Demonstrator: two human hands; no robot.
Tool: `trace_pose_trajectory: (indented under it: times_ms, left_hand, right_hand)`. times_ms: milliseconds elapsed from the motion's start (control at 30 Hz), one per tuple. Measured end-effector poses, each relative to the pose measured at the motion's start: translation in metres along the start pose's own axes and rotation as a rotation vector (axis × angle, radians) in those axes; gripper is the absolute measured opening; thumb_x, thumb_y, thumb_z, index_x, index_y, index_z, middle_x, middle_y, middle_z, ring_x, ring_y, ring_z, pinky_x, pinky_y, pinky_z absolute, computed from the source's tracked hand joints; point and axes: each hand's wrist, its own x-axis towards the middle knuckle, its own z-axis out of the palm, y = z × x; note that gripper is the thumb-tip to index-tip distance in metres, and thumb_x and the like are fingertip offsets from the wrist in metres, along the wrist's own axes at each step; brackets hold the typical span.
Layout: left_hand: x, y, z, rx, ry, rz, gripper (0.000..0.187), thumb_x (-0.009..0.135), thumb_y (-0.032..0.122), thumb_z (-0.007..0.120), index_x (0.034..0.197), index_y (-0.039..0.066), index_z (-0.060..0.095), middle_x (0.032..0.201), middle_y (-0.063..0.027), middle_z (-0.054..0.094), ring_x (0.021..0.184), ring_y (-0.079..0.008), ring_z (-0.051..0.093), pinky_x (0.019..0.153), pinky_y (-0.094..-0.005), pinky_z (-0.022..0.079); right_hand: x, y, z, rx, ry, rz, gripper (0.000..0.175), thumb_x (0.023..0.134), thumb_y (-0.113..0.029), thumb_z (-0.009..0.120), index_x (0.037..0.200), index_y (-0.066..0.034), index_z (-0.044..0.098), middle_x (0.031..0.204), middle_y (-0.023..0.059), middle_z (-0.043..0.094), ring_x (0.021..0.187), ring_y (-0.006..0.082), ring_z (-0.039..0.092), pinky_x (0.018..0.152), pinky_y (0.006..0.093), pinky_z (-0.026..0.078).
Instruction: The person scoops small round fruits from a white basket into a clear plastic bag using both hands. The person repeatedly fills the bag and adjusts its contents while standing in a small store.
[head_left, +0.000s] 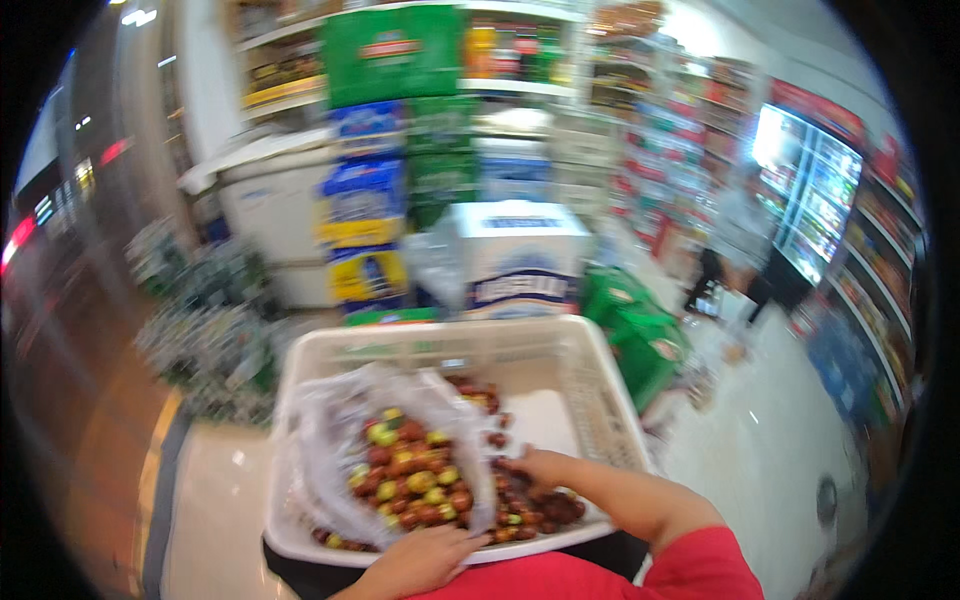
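Note:
A white plastic crate (604, 390) stands before me. In its left part sits an opened clear plastic bag (315, 450) with many red and yellow-green fruits (420, 480) that look like jujubes. My left hand (424, 559) lies at the bag's lower edge by the crate's near rim; whether its fingers grip the film cannot be told. Right of the bag, my right hand (536, 469) reaches down to loose dark red fruits (525, 510) on the crate floor. Its fingertips are blurred, so a hold on any fruit cannot be made out.
Past the crate stand a white carton (521, 255), stacked blue and yellow cartons (364, 225) and green packs (637, 337). A white chest freezer (281, 217) is at the left. A person (739, 232) is near a lit drinks cooler (806, 187). Shelves line the right side.

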Motion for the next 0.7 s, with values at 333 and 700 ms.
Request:
trace_pose_trajectory:
  times_ms: [333, 700]
  left_hand:
    - [0.0, 0.012, -0.003, -0.001, 0.23, 0.047, 0.046, 0.077, 0.004, 0.065, 0.122, 0.01, 0.064, 0.109, -0.0134, 0.067, 0.1, -0.0325, 0.063, 0.085, -0.0413, 0.052]
    - [0.002, 0.018, -0.009, -0.056, 0.166, -0.01, 0.052, 0.073, 0.002, 0.067, 0.125, 0.013, 0.063, 0.119, -0.0139, 0.065, 0.104, -0.0333, 0.062, 0.09, -0.0412, 0.05]
  right_hand:
    - [-0.014, -0.01, -0.009, 0.194, 0.051, 0.023, 0.093, 0.064, -0.011, 0.08, 0.146, -0.0276, 0.039, 0.122, 0.0298, 0.042, 0.103, 0.0461, 0.055, 0.091, 0.0453, 0.046]
    - [-0.012, -0.011, -0.009, 0.168, 0.019, 0.049, 0.097, 0.057, -0.012, 0.081, 0.145, -0.0272, 0.043, 0.124, 0.0278, 0.05, 0.103, 0.0456, 0.058, 0.09, 0.0448, 0.048]
